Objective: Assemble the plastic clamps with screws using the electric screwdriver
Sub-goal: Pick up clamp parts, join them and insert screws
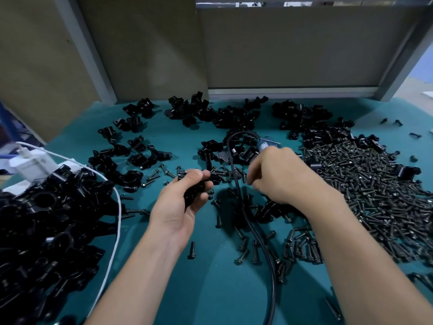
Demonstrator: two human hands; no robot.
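My left hand (185,200) grips a black plastic clamp (193,192) just above the teal table, fingers curled round it. To its right, my right hand (278,177) wraps around the electric screwdriver (266,144); only its blue-grey top end shows past my fingers, and its tip is hidden. The screwdriver's black cable (243,207) loops up behind the hand and runs down toward me. A big heap of dark screws (365,191) lies on the right. Loose screws (243,247) are scattered between and below my hands.
A large pile of black clamps (46,231) fills the left. Smaller clamp groups (210,113) lie along the back of the teal table (187,289). A white charger with a white cable (32,160) sits at the far left. Grey panels stand behind.
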